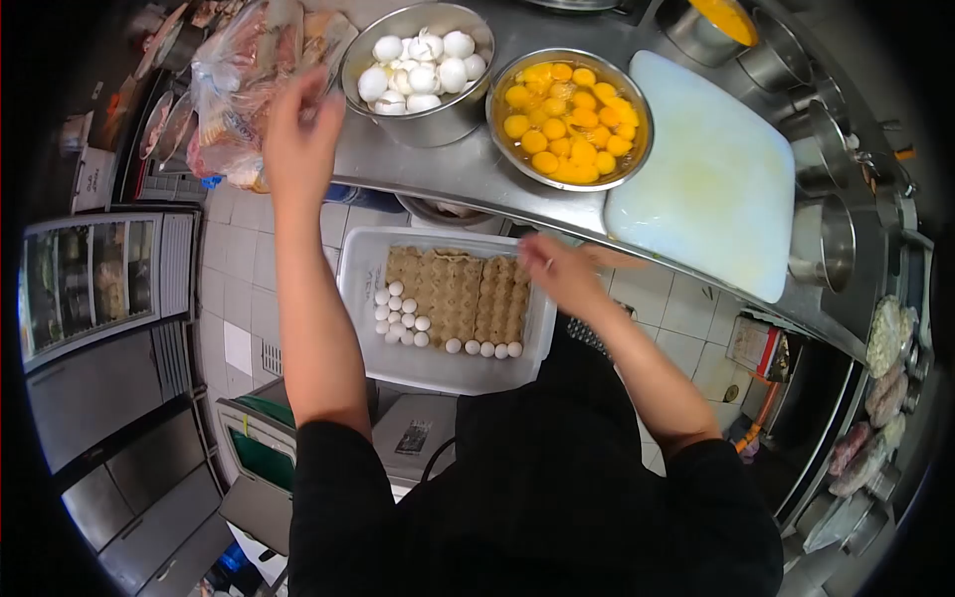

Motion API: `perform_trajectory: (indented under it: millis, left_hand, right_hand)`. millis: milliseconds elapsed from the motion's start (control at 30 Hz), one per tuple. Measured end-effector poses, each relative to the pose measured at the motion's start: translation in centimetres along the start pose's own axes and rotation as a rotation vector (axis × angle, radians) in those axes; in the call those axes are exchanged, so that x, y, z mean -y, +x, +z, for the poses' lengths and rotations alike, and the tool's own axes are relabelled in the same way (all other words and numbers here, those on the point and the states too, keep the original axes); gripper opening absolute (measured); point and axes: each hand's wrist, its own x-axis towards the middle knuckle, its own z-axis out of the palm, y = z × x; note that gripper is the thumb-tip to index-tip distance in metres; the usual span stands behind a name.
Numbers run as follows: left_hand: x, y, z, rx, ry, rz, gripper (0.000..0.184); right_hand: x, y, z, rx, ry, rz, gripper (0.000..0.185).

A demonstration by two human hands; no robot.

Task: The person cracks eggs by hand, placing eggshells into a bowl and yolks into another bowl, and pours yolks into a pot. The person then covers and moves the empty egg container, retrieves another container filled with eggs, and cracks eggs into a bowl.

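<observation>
My left hand [303, 134] is raised beside the steel pot [423, 127] of white eggshells [422, 76]. Its fingers are somewhat blurred but look apart, and nothing shows in them. My right hand [565, 279] is over the right edge of a white plastic tub [363, 373], near the egg cartons. Those fingers are bent and smeared, so I cannot make out whether they hold anything. In the tub, brown egg cartons [448, 297] carry several white eggs [403, 316] along the left and near sides. A steel bowl [569, 182] of cracked eggs with many yolks [567, 119] stands on the counter.
A white cutting board [706, 184] lies on the steel counter [383, 164], right of the bowl. Plastic bags of what looks like raw meat [244, 85] are at its left end. Steel containers [821, 244] line the right side. A glass-front fridge [90, 279] stands at left.
</observation>
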Motion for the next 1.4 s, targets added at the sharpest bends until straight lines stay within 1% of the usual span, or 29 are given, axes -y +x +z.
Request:
perform_trajectory:
  millis: [33,100,133,167,233,267,300,400,433,500,600,667,700,733,767,800,867,900,933,967,1000,1067,1133,1167,1233,1267,1300,1333,1400]
  left_hand:
    - [0.7,-3.2,-0.4,0.161,-0.206,-0.191,0.03]
    - [2.8,-12.6,0.8,0.461,-0.62,-0.535,0.021]
    - [4.0,-17.6,2.5,0.681,-0.595,-0.648,0.018]
    - [4.0,-22.3,5.0,0.798,-0.542,-0.609,0.015]
    - [8.8,-33.6,10.2,1.291,-0.204,-0.835,0.027]
    - [10.6,-39.0,12.3,1.343,0.019,-0.701,0.024]
    - [11.9,-43.4,13.6,1.38,0.24,-0.555,0.022]
    - [13.7,-50.8,15.2,1.404,0.463,-0.612,0.034]
    - [13.5,-51.7,15.7,1.404,0.451,-0.611,0.034]
    - [13.4,-52.7,16.5,1.375,0.557,-0.785,0.038]
    - [14.8,-53.3,17.2,1.47,0.552,-0.771,0.04]
    - [14.8,-52.8,16.5,1.48,0.531,-0.765,0.037]
    - [14.7,-52.4,15.6,1.402,0.375,-0.753,0.033]
    - [14.6,-51.6,14.9,1.32,0.22,-0.725,0.03]
    - [14.7,-51.1,14.1,1.223,-0.078,-0.881,0.028]
    - [14.4,-50.3,14.0,1.119,-0.383,-1.016,0.027]
    - [9.5,-42.8,11.8,0.971,-0.887,-1.419,0.031]
    - [7.1,-39.9,11.3,0.985,-0.902,-1.375,0.031]
    - [4.7,-37.5,10.9,0.944,-1.085,-1.299,0.035]
    - [2.1,-35.0,10.4,0.901,-1.261,-1.219,0.039]
    - [-1.3,-31.2,9.9,0.912,-1.265,-1.18,0.039]
    - [-8.9,-23.6,10.4,1.053,-0.69,-0.745,0.042]
    - [-14.4,-20.2,13.2,0.839,-0.581,-0.318,0.045]
    - [-18.0,-17.4,13.7,0.86,-0.512,-0.313,0.046]
    - [-21.3,-15.6,17.5,0.807,-0.426,-0.253,0.045]
    - [-22.8,-14.4,18.9,0.682,-0.38,-0.05,0.044]
    - [-23.8,-13.6,20.3,0.558,-0.332,0.143,0.044]
    - [-24.1,-13.3,22.1,0.561,-0.328,0.15,0.044]
    - [-23.7,-13.6,25.6,0.394,-0.06,0.42,0.044]
  right_hand:
    - [-3.7,-0.6,3.6,0.084,-0.1,0.051,0.033]
    - [-7.5,-1.4,9.5,0.46,-0.362,0.183,0.03]
    - [-9.7,-1.7,12.7,0.604,-0.498,0.255,0.031]
    - [-12.1,-2.3,15.9,0.751,-0.634,0.326,0.033]
    - [-17.0,-4.2,21.1,0.832,-0.77,0.372,0.033]
    - [-19.2,-4.7,23.3,0.891,-0.916,0.405,0.033]
    - [-20.9,-4.9,25.3,0.895,-0.917,0.409,0.033]
    - [-25.4,-5.5,29.9,0.971,-0.968,0.492,0.034]
    - [-26.7,-5.7,30.9,0.938,-0.983,0.492,0.034]
    - [-27.7,-4.9,31.4,0.9,-1.006,0.496,0.034]
    - [-25.8,-4.3,30.7,0.919,-0.941,0.585,0.036]
    - [-25.4,-4.6,29.8,0.826,-0.762,0.473,0.036]
    - [-23.8,-4.4,27.8,0.803,-0.775,0.479,0.036]
    - [-20.8,-4.2,24.7,0.817,-0.596,0.355,0.036]
    - [-18.3,-4.1,21.6,0.818,-0.422,0.229,0.036]
    - [-17.3,-4.6,18.8,0.776,-0.44,0.237,0.036]
    - [-15.8,-6.1,12.2,0.619,0.125,0.146,0.038]
    - [-13.4,-6.8,7.4,0.585,0.311,0.29,0.041]
    - [-10.2,-7.7,2.2,0.549,0.504,0.424,0.043]
    - [-7.8,-8.8,-2.0,0.414,0.597,0.353,0.046]
    - [-6.3,-9.9,-5.5,0.279,0.678,0.3,0.049]
    - [-4.1,-11.7,-11.1,-0.049,0.7,0.246,0.045]
    - [-3.0,-11.8,-15.4,-0.339,0.284,0.155,0.048]
    - [-1.5,-11.5,-17.0,-0.356,0.284,0.138,0.048]
    - [0.8,-10.6,-19.1,-0.684,-0.097,0.181,0.05]
    - [0.1,-10.2,-19.6,-0.814,-0.195,0.003,0.05]
    - [-0.1,-9.8,-20.1,-0.825,-0.19,-0.003,0.05]
    - [-0.4,-9.4,-20.3,-0.936,-0.32,-0.094,0.049]
    - [-2.2,-9.0,-20.5,-1.043,-0.447,-0.188,0.048]
